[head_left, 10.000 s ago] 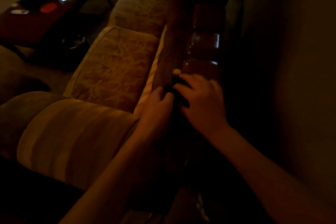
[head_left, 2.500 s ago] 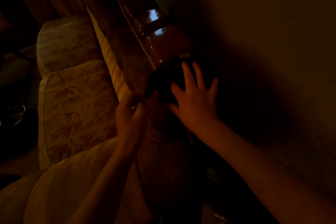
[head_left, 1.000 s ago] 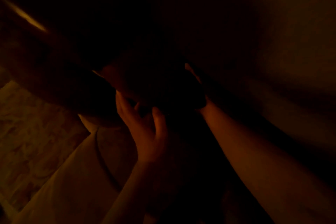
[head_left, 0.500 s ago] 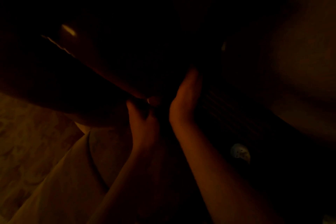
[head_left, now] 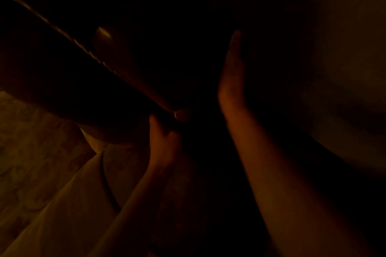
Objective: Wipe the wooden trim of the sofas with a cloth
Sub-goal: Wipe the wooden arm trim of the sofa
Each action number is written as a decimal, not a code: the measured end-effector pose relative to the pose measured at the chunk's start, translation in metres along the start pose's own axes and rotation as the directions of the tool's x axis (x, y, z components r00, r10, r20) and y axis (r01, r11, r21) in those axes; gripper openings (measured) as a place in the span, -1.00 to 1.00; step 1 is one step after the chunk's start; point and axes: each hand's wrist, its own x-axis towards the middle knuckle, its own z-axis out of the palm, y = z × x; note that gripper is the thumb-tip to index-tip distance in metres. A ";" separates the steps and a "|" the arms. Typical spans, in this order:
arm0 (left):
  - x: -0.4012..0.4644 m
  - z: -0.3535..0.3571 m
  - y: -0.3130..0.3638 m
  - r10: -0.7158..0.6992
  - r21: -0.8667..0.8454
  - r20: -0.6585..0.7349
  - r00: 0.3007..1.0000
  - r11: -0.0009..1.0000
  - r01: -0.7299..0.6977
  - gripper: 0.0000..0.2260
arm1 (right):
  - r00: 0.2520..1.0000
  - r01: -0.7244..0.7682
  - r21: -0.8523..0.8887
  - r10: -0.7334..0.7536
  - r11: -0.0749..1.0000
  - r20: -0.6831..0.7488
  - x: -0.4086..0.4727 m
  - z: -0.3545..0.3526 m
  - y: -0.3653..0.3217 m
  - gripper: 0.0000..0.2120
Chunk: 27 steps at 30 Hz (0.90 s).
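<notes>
Across the upper left of the head view, the wooden trim [head_left: 117, 56] of the sofa runs as a dark diagonal band from the top left corner down toward the centre, with one small glint of light on its rounded surface and a faint beaded edge along its lower side. The scene is very dim, and the cloth cannot be made out anywhere; the area between the two hands is black. At the lower end of the trim, the left hand [head_left: 165, 133] has its fingers curled, with the thumb tip raised against the end of the wood; whether it grips the wood, the cloth or the upholstery cannot be told. To the right of it, the right hand [head_left: 231, 73] stands edge-on with straight fingers pointing upward, flat against something dark on its far side; what it touches is hidden in shadow. Both forearms reach up from the bottom of the frame, the right one well apart from the left. Below the trim, at lower left, lies a patterned cushion [head_left: 27, 152], and beside it a paler rounded sofa arm [head_left: 75, 204].
</notes>
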 end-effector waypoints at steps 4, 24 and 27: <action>0.001 0.002 0.003 -0.045 0.017 0.031 0.999 0.999 0.044 -0.54 | 0.951 -0.304 0.391 0.256 0.869 0.171 -0.004 -0.021 -0.020 -0.55; 0.007 0.008 0.003 -0.071 0.165 0.056 0.996 0.984 0.061 -0.60 | 0.696 -0.675 0.680 0.553 0.286 0.458 -0.017 0.014 0.035 -0.65; 0.006 0.003 0.003 -0.060 0.086 0.033 0.998 0.995 0.057 -0.64 | 0.743 -0.585 0.789 0.513 0.188 0.430 -0.047 0.029 0.023 -0.73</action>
